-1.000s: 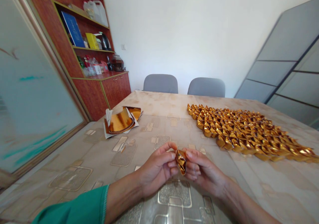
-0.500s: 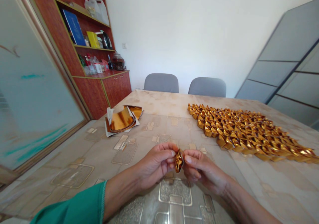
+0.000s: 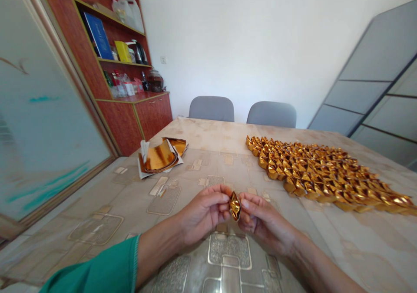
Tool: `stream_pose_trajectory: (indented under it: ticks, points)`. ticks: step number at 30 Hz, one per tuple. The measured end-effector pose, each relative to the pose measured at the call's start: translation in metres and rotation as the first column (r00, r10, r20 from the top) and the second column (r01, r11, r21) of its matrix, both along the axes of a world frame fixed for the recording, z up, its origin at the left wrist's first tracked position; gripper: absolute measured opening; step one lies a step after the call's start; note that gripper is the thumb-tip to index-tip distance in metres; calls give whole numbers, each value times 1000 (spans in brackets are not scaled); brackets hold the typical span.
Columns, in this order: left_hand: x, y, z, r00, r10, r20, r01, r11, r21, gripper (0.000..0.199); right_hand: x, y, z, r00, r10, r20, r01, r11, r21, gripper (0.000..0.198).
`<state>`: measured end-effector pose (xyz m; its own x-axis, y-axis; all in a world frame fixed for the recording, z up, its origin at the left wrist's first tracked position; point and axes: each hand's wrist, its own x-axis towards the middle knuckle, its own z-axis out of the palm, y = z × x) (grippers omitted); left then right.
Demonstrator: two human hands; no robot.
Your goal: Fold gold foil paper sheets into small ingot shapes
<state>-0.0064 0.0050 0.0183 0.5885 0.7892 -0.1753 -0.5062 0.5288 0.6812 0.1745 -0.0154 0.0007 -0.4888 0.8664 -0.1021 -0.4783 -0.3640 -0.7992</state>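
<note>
A small folded gold foil paper ingot (image 3: 235,206), pointed at its two ends, is held upright above the table between both hands. My left hand (image 3: 208,208) pinches its left side with thumb and fingers. From the right, my right hand (image 3: 260,217) grips the opposite side, fingers curled beneath. Many similar folded gold ingots (image 3: 319,171) stand in tight rows on the right of the table. To the left lies a loose stack of gold foil sheets (image 3: 160,157) with white backing, some of them curled.
The table (image 3: 195,130) has a patterned, shiny cover. Two grey chairs (image 3: 211,109) stand behind its far edge. A red-brown cabinet (image 3: 153,115) with bottles and a kettle is at the back left, beside a frosted glass door (image 3: 48,123).
The folded ingot has shifted very slightly up and right, turning a little in my fingers. Both hands keep their hold.
</note>
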Motion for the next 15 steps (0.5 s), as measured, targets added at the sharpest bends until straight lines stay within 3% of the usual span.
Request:
stream_pose_trajectory:
  ticks: [7,15]
  points:
    - [7,-8,2,983,114,-142,-89,981,171,27,-1,0,-2,996,77,-53,-78,997,-26,25]
    - [7,-7,-1,990,61,-125,-49,994,95,34,-1,1,-3,994,77,-73,-80,996,-42,25]
